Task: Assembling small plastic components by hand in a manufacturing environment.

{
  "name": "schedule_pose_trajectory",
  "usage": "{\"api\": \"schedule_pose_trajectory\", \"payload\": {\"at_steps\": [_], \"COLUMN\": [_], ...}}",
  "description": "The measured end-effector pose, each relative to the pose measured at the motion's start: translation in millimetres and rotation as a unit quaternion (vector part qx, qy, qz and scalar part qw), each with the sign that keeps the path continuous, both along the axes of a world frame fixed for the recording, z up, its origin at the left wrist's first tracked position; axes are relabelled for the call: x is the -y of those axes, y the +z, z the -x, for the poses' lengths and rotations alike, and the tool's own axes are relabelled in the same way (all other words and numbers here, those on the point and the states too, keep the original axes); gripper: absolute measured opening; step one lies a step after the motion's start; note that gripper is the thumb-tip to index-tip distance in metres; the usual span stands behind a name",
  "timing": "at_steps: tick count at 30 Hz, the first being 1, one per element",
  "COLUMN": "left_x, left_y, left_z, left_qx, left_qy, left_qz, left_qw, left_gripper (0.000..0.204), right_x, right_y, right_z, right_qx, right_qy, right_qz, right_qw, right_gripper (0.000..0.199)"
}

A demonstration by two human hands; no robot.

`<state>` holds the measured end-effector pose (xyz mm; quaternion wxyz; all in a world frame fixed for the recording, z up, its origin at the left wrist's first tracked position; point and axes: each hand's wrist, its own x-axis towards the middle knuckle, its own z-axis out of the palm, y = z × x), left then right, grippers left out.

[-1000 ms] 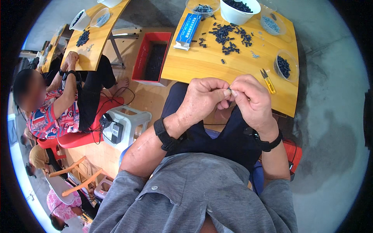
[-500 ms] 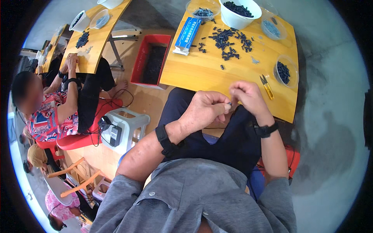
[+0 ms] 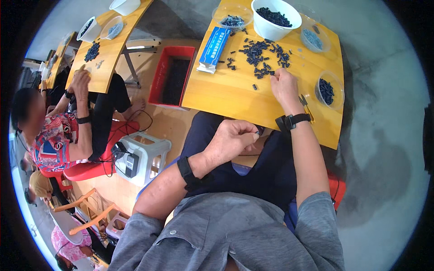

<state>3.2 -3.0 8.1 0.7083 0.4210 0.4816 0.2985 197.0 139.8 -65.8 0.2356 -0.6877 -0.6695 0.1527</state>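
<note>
One small dark piece shows at the fingertips of the left hand, thumb and forefinger pinching it over the lap, short of the desk. The right hand is the nearer one to the pile of black tubes; its fingers bend down at the pile's near right edge, and I cannot tell whether they grip a tube or only touch there. From those fingers most of the pile lies ahead and to the left, while a stray tube sits leftward and a little closer to the body. The tubes are short, matt cylinders, their long axes pointing every which way.

Behind the right wrist, partly covered, rest slim snips with yellow handles. Right of them stands a clear round bowl of thin, glossy plastic, holding more dark tubes. Beyond the pile is a smooth white tub, heaped with black ones; to its left lies a blue-and-white carton, crisp-edged, on the yellow wood grain.
</note>
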Motion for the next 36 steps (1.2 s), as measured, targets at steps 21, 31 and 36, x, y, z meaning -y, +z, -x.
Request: {"api": "schedule_pose_trajectory", "payload": {"at_steps": [21,31,36], "left_x": [-2.3,1.1,6.3], "left_y": [1.4,19.7,29.9], "left_z": [8.3,11.0,10.8], "left_qx": [0.060,0.120,0.131], "left_qy": [0.081,0.097,0.081], "left_qz": [-0.026,-0.099,-0.120], "left_qw": [0.995,0.983,0.981], "left_gripper": [0.009,0.011,0.012], "right_x": [45.4,106.5,130.5], "right_y": [8.3,96.8,119.2], "right_z": [-11.9,14.4,23.7], "right_qx": [-0.454,-0.619,-0.566], "right_qy": [-0.018,0.052,0.126], "right_qz": [0.070,0.096,0.060], "right_qw": [0.888,0.778,0.813], "right_gripper": [0.007,0.012,0.012]}}
